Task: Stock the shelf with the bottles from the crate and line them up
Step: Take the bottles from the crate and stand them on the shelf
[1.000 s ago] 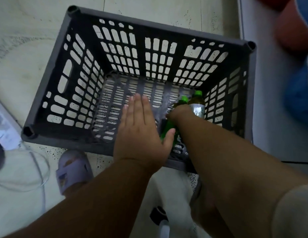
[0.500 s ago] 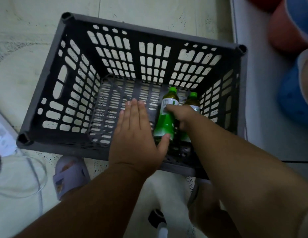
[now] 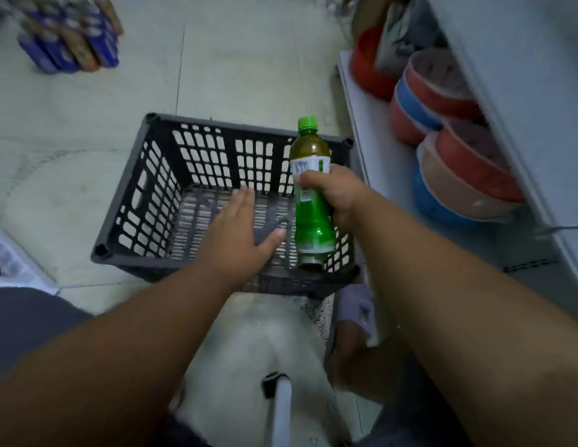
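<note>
I am gripping the green-capped bottle (image 3: 311, 195) round its label with my right hand (image 3: 337, 193), lifting it above the right end of the grey crate (image 3: 158, 201). It is feeling full and fairly heavy, its plastic stiff yet slick, so the waist is where I am holding. My left hand (image 3: 239, 233) is hovering flat and open over the crate floor. Half a second ago this bottle was standing inside beside a second one; now it is up and I cannot see the second. The white shelf (image 3: 387, 162) is waiting at the right.

Glossy plastic bottle (image 3: 311, 201); matt grey perforated plastic crate (image 3: 152, 195); smooth tiled floor (image 3: 236, 66).
</note>
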Demonstrator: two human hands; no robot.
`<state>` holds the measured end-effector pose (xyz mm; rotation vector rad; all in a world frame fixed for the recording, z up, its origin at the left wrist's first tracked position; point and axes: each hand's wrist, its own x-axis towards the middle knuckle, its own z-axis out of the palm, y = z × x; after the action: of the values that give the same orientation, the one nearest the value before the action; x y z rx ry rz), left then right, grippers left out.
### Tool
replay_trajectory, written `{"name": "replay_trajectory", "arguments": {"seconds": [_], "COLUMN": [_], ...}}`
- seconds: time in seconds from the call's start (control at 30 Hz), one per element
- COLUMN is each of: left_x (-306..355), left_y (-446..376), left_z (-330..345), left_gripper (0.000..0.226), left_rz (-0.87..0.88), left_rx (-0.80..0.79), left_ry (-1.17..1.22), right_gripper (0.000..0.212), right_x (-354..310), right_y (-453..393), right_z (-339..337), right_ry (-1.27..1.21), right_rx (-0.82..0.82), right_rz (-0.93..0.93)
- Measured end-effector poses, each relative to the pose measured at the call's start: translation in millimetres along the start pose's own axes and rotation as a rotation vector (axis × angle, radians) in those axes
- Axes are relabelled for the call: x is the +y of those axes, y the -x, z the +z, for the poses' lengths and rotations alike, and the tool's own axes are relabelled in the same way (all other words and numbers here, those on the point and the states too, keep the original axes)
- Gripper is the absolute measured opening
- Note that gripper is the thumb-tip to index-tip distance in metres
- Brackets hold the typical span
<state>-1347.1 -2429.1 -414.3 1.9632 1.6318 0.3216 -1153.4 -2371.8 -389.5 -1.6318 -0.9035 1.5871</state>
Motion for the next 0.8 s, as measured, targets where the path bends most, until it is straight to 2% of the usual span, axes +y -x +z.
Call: {"name": "replay_trajectory", "arguments": {"seconds": [0.23, 0.4, 0.57, 0.7, 0.8], "left_x": [95.6, 159.4, 225.5, 272.1, 299.8], "left_y": [64.7, 104.3, 122.9, 130.5, 130.1], "left_z": [-44.2, -42.8, -32.6, -15.3, 2.6], "left_gripper": [0.095, 0.098, 0.103, 0.082, 0.076], "left_rz": [0.238, 0.386, 0.551, 0.710, 0.784], "left_rx": [0.023, 0.033, -0.059, -0.149, -0.241], "left_ry": [0.167, 0.188, 0.202, 0.309, 0.388], "right_gripper": [0.042, 0.048, 0.052, 0.056, 0.058], "right_x": [-47.6, -50.9, -35.1, -21.1, -7.5], "right_y": [148.7, 242.4, 299.0, 335.3, 355.8], "right_z": [-25.4, -51.6, -92.7, -127.0, -144.8], "right_ry": [0.076, 0.099, 0.047, 0.026, -0.033], "right_rx": [0.211, 0.411, 0.629, 0.736, 0.819], "right_rz": [-0.429, -0.625, -0.685, -0.694, -0.668]}}
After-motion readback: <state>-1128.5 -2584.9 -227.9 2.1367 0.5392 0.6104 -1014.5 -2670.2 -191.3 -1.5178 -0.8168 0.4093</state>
